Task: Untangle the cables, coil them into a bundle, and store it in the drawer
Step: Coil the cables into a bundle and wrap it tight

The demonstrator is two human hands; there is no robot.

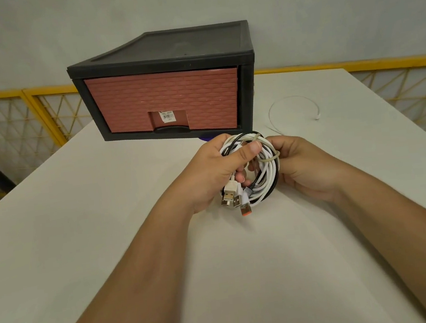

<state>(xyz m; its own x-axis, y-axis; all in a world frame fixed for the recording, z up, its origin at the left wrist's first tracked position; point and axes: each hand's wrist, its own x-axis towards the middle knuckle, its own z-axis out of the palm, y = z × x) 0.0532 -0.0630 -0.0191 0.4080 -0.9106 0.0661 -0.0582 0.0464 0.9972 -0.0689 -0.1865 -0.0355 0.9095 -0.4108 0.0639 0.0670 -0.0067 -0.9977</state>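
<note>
A coiled bundle of white and black cables (pixel 264 179) hangs between both hands above the white table (pixel 106 213). My left hand (pixel 218 171) grips the bundle's left side, thumb laid across the top strands. My right hand (pixel 300 164) holds the right side, where a thin rubber band (pixel 272 156) loops round the strands. Several USB plugs (pixel 230 197) stick out at the bottom, one with an orange tip (pixel 244 211). Behind the hands stands a black drawer unit (pixel 163 58); its brick-red drawer (pixel 165 97) sits closed, with a dark handle at the bottom.
A thin white cable (pixel 292 99) lies in an open loop on the table to the right of the drawer unit. A small purple thing (pixel 205 137) peeks out beneath the unit's front. A yellow mesh fence (pixel 42 114) runs beyond the table's far edge.
</note>
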